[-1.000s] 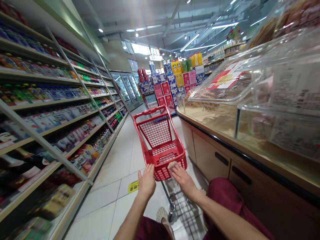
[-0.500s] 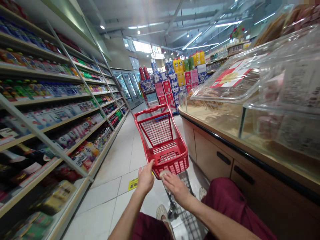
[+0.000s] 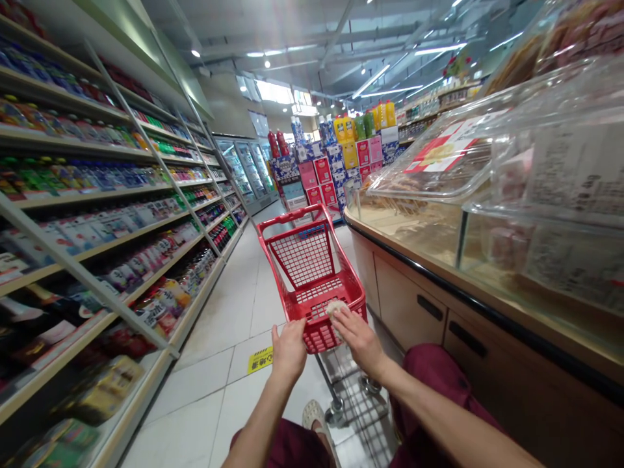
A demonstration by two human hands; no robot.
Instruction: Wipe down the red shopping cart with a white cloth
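Note:
A red shopping cart [image 3: 312, 260] with a mesh basket stands straight ahead, its handle at the far end. My left hand [image 3: 288, 351] is closed around the near left corner of the basket's rim, thumb raised. In my right hand [image 3: 359, 339] is a pale, crumpled cloth [image 3: 335, 308], pressed against the near rim. Most of the cloth is hidden under the fingers. Below the basket, the cart's metal frame and wheels [image 3: 335, 411] sit between my feet.
Shelves of drinks [image 3: 97, 188] line the left side. A wooden counter [image 3: 400, 286] with clear plastic food boxes [image 3: 439, 156] runs along the right. Stacked cartons [image 3: 326, 175] and bottles stand ahead. A yellow sticker [image 3: 260, 360] marks the tiled floor.
My right hand has moved up and to the right with the cloth, from the basket's front face to its rim. My left hand stays at the corner, shifted slightly.

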